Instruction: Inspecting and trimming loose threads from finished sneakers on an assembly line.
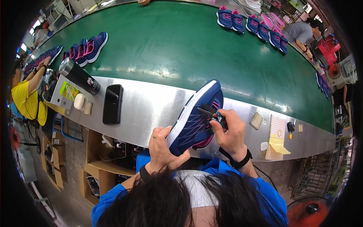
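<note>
The right hand (230, 132) is gripping a small bladed tool (221, 120); the left hand (160, 148) is clasping the navy shoe (191, 123) at seven o'clock, its stiffer heel probably giving surer hold than the light, soft upper. The toe is pointing to one o'clock above the steel bench (141, 96).

A navy-blue fabric sports shoe with a thick white sole and pink lining (189, 126) is held up on a slant — toe pointing away, heel near the body, sole edge turned left, opening to the right. Across its upper, by the pink laces, lies a small dark-and-green hand tool with slim metal blades (220, 120) — apparently snips, though fingers partly cover it.
</note>
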Tool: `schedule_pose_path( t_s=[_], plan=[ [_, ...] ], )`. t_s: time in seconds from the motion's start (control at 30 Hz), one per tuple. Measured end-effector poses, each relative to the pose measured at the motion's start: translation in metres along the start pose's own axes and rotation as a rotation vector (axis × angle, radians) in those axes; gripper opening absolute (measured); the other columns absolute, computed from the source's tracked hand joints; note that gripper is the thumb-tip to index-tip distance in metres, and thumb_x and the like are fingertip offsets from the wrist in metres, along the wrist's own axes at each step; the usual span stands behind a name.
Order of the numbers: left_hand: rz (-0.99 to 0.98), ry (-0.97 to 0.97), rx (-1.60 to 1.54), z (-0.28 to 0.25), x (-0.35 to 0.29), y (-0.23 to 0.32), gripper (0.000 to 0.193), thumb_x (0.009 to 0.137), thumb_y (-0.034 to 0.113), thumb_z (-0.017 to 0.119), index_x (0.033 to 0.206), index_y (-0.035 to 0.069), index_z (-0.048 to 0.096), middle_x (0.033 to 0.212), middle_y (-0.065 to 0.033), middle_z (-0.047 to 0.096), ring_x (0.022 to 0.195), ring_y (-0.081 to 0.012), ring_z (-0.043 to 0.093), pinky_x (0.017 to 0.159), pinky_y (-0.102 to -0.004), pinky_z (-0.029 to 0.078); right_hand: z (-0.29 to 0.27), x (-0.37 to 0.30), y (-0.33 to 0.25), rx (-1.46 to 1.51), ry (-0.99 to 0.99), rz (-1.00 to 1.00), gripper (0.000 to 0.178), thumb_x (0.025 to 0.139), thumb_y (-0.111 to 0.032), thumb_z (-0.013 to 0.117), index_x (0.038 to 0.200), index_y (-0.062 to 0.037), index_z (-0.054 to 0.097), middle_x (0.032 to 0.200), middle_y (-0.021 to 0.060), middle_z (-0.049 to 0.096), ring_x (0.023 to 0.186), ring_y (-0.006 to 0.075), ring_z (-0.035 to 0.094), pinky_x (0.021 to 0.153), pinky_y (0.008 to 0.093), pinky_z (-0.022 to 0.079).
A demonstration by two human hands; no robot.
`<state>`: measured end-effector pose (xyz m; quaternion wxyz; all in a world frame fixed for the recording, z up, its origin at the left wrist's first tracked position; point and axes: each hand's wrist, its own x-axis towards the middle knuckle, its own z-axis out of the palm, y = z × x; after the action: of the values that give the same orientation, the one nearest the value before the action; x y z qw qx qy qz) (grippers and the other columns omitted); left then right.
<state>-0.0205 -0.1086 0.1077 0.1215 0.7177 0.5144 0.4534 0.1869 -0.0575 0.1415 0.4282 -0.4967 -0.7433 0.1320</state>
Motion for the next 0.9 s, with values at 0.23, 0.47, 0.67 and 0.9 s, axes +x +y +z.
schedule_pose_path(
  t_s=[0.23, 0.47, 0.67, 0.9],
  plan=[
    [0.029, -0.003, -0.005, 0.006, 0.001, 0.005, 0.072, 0.054, 0.011, 0.078, 0.115, 0.002, 0.040, 0.097, -0.0161, 0.051, 0.085, -0.0299, 0.053, 0.075, -0.0401, 0.045, -0.011, 0.000, 0.002, -0.052, 0.001, -0.010, 0.023, 0.078, -0.017, 0.075, 0.093, -0.0034, 0.062, 0.071, 0.0075, 0.061, 0.057, 0.0227, 0.056, 0.050, 0.0319, 0.044],
    [0.030, -0.011, 0.005, 0.010, 0.001, 0.009, 0.073, 0.054, 0.012, 0.078, 0.116, 0.002, 0.040, 0.097, -0.0164, 0.050, 0.085, -0.0302, 0.053, 0.075, -0.0405, 0.045, -0.017, 0.003, 0.009, -0.169, 0.032, -0.127, 0.026, 0.079, -0.021, 0.073, 0.095, -0.0046, 0.062, 0.071, 0.0066, 0.059, 0.060, 0.0242, 0.053, 0.050, 0.0337, 0.042],
    [0.038, -0.023, 0.004, 0.011, 0.005, 0.017, 0.073, 0.055, 0.012, 0.078, 0.116, 0.002, 0.040, 0.098, -0.0168, 0.050, 0.085, -0.0305, 0.054, 0.075, -0.0411, 0.045, -0.027, 0.012, 0.027, -0.265, 0.047, -0.303, 0.025, 0.079, -0.022, 0.072, 0.095, -0.0065, 0.062, 0.064, 0.0051, 0.050, 0.058, 0.0231, 0.049, 0.047, 0.0341, 0.038],
    [0.038, -0.055, -0.008, 0.012, 0.010, 0.023, 0.071, 0.055, 0.013, 0.078, 0.115, 0.002, 0.042, 0.098, -0.0167, 0.051, 0.085, -0.0304, 0.054, 0.074, -0.0404, 0.045, -0.044, 0.024, 0.035, -0.394, 0.018, -0.459, 0.024, 0.078, -0.025, 0.071, 0.092, -0.0077, 0.064, 0.061, 0.0029, 0.042, 0.057, 0.0201, 0.046, 0.045, 0.0320, 0.035]
  ],
)
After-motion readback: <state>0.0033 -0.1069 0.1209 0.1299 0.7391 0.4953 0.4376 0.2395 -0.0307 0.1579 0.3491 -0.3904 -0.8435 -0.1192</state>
